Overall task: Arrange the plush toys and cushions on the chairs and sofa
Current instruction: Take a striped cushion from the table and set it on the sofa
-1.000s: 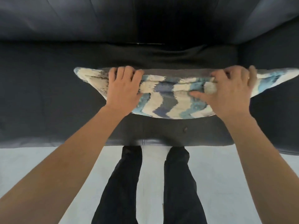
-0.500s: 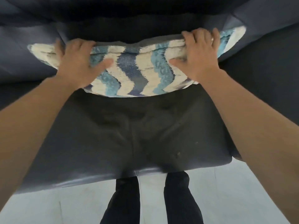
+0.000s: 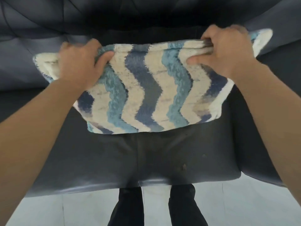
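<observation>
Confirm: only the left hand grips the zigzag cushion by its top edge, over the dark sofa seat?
Not only the left: the head view shows the left hand and the right hand both gripping the zigzag cushion by its top edge, over the dark sofa seat.

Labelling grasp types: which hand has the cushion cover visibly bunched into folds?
The right hand: the top edge of the zigzag cushion gathers into creases between its thumb and fingers. The left hand grips the same edge with the cover lying smooth.
</observation>
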